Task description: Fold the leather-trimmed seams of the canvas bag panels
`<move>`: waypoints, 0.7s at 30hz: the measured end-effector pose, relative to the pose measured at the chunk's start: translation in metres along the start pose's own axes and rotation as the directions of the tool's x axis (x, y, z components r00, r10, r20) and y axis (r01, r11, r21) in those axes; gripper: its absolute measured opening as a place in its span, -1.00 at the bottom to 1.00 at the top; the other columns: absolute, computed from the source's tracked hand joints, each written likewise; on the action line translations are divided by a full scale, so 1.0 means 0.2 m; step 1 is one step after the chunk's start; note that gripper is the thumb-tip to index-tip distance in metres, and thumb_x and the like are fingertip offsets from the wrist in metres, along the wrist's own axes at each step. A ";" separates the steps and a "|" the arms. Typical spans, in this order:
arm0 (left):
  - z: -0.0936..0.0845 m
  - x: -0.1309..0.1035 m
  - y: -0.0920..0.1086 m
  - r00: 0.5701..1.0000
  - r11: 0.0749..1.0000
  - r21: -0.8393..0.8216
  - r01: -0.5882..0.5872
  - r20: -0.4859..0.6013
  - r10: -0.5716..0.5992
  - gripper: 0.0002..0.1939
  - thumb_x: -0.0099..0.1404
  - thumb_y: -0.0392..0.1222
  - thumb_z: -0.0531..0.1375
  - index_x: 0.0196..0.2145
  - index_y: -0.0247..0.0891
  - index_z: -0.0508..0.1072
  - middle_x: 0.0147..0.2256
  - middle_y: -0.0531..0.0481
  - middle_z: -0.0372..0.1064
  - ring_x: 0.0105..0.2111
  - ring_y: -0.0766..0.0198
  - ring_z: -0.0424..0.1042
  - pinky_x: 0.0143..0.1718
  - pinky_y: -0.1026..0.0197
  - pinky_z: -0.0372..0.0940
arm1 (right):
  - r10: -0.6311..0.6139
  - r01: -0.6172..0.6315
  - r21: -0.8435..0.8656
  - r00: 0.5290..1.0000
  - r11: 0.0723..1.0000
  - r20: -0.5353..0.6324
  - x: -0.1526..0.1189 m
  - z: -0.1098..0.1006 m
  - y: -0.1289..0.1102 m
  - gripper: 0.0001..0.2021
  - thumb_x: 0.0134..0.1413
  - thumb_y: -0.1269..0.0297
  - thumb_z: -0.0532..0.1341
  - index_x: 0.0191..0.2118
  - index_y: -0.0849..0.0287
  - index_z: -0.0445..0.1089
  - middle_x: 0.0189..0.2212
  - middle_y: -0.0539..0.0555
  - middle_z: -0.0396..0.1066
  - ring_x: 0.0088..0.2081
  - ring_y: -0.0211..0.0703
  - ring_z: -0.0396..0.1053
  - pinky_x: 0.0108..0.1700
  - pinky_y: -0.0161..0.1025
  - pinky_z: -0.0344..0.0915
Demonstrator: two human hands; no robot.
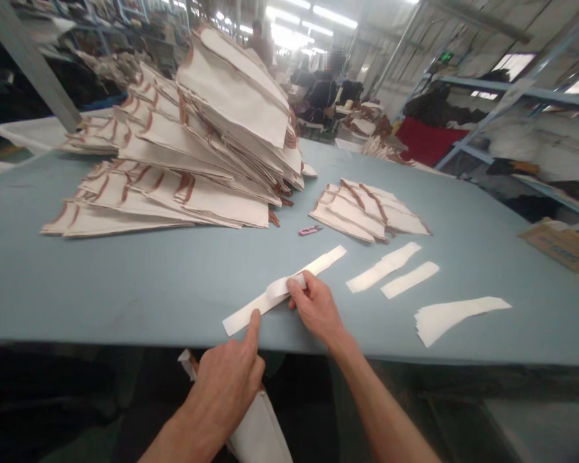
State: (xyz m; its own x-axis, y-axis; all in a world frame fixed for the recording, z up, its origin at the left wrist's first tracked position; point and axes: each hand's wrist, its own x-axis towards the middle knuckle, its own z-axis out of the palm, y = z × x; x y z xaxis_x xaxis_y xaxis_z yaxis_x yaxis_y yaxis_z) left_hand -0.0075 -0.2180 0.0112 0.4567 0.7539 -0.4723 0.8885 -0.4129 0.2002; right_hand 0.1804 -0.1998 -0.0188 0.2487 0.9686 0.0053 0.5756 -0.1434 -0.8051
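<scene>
A long white strip (244, 316) lies slantwise near the table's front edge. The index fingertip of my left hand (229, 373) presses on its near end, while the other fingers are curled round a cream cloth piece (261, 429) that hangs below the table edge. My right hand (315, 303) pinches the curled end of a white strip (278, 287) above the long one. Whether these two are joined cannot be seen. Two more strips (383, 267) (410, 280) lie to the right, beside a fanned stack of white strips (456, 315).
Pink thread snips (310, 230) rest behind the long strip. A tall pile of cream pieces with brown edging (231, 83) fills the back left, and a smaller fanned pile (367, 209) lies right of centre. A cardboard box (560, 244) is at the far right.
</scene>
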 end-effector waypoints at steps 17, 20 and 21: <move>-0.02 0.00 0.04 0.997 0.997 0.078 0.000 0.072 -0.005 -0.32 0.50 -0.37 -0.05 0.49 -0.52 -0.11 -0.24 -0.31 0.65 -0.22 -0.15 0.67 -0.13 -0.07 0.51 | 0.055 -0.316 -0.623 0.915 0.716 -0.401 0.72 -0.83 0.19 -0.69 0.37 0.16 0.27 0.11 0.22 0.42 0.06 0.18 0.45 0.01 0.02 0.48 0.04 0.06 0.47; -0.01 0.00 0.03 0.998 0.999 0.049 -0.004 0.070 0.001 -0.31 0.48 -0.38 -0.04 0.49 -0.54 -0.11 -0.24 -0.32 0.65 -0.21 -0.17 0.66 -0.13 -0.09 0.50 | 0.027 -0.310 -0.593 0.900 0.743 -0.436 0.77 -0.89 0.12 -0.70 0.37 0.17 0.28 0.10 0.22 0.43 0.04 0.16 0.47 -0.02 0.00 0.49 0.01 0.04 0.49; -0.01 0.01 0.02 0.998 0.999 0.038 -0.001 0.067 -0.002 -0.31 0.48 -0.37 -0.03 0.49 -0.53 -0.11 -0.23 -0.33 0.65 -0.21 -0.18 0.66 -0.13 -0.10 0.49 | 0.009 -0.283 -0.567 0.899 0.773 -0.438 0.77 -0.90 0.08 -0.71 0.37 0.16 0.28 0.07 0.22 0.44 0.00 0.15 0.48 -0.06 -0.04 0.51 -0.03 0.00 0.50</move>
State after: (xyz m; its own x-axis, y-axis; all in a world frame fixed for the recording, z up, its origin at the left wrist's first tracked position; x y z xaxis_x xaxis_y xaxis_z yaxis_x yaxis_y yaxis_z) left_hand -0.0025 -0.2181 0.0123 0.4512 0.7186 -0.5292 0.8859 -0.4323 0.1682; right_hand 0.3688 -0.0894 0.0751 0.5695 0.7807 0.2572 0.8164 -0.5007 -0.2879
